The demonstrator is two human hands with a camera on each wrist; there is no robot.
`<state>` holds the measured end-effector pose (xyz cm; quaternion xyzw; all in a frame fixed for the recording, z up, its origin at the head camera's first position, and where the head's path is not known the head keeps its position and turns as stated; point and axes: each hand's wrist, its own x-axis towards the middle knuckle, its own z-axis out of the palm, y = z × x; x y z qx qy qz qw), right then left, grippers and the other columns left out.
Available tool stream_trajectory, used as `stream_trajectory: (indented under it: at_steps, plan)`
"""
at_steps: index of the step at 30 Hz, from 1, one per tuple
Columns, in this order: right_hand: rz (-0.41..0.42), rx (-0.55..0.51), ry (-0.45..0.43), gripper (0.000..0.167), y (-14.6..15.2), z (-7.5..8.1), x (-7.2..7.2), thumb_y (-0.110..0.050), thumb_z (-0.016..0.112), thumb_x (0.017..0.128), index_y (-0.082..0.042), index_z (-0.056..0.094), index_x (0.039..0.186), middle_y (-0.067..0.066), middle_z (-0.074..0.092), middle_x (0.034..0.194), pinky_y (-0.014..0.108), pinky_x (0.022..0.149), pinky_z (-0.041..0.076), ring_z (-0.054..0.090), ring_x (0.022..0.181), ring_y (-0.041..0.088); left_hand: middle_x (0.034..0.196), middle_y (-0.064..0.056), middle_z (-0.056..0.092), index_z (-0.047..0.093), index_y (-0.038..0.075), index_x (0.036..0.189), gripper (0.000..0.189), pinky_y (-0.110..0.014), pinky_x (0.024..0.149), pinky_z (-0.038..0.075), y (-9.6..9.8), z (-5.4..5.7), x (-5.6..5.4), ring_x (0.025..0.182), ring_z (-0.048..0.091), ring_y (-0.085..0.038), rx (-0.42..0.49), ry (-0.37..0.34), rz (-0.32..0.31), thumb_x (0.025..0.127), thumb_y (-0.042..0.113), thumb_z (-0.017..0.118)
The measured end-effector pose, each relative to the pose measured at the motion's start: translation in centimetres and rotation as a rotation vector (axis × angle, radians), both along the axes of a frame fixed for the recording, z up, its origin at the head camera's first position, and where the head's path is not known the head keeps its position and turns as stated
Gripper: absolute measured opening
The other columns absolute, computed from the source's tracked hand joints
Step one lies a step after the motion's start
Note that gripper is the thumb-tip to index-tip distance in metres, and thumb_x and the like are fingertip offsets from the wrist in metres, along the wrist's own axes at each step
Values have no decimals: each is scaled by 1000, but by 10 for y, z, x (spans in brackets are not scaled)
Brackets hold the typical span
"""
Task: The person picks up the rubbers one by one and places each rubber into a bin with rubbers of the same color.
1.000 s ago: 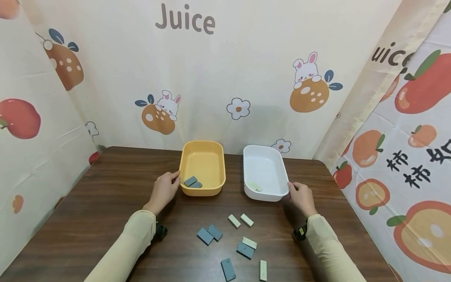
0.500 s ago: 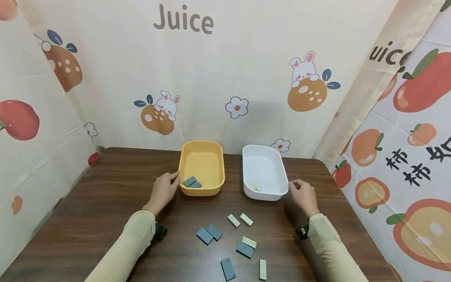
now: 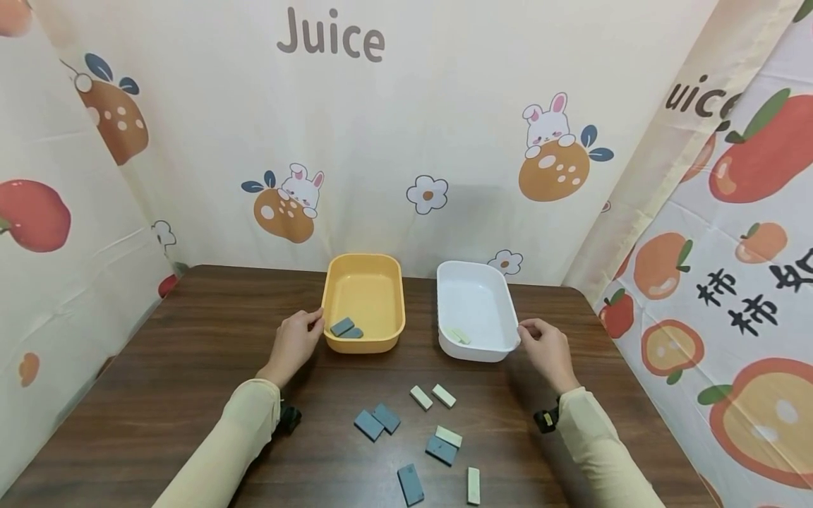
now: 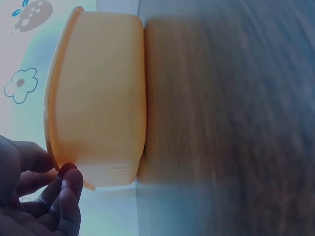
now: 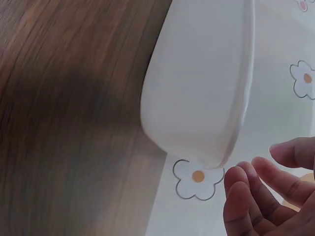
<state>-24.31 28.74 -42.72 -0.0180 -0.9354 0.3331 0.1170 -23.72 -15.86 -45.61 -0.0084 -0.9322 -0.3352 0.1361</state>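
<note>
My left hand (image 3: 295, 342) pinches the left rim of a yellow plastic bin (image 3: 371, 282); in the left wrist view, thumb and fingers meet at the rim near one corner. Two blue-grey flat blocks (image 3: 343, 326) lie inside it. To the right stands a white plastic bin (image 3: 476, 293) holding small pale green blocks (image 3: 460, 336). At its near right corner is my right hand (image 3: 547, 349). In the right wrist view the fingers (image 5: 237, 196) sit loosely bent beside the rim, with the thumb apart from them.
In front of the bins, several blue-grey blocks (image 3: 369, 425) and pale green blocks (image 3: 473, 485) lie scattered on the dark wooden table (image 3: 222, 324). One pale green block (image 3: 449, 436) lies against a blue-grey one. A fruit-printed curtain (image 3: 381, 127) closes off the back.
My right fingers have loosened at the white bin's corner, and the right wrist has shifted slightly right. The left hand stays on the yellow bin's rim. Bins and blocks look unmoved.
</note>
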Motion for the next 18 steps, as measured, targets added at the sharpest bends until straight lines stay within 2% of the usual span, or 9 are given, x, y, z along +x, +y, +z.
stream_trajectory:
  at_steps: [7,18]
  plan:
    - [62,-17,-27,26,-11,9,5,-17,56,97,1,69,109,17,68,93,24,60,44,55,76,20,94,-17,68,64,0,125,34,-29,60,39,-1,1,0,65,48,-22,7,-26,1,95,15,59]
    - [143,18,-20,22,-26,15,10,-15,61,94,0,69,107,13,66,85,22,63,44,55,75,18,91,-16,67,65,0,125,34,-29,59,39,-3,1,0,63,47,-21,12,-11,-3,95,15,60]
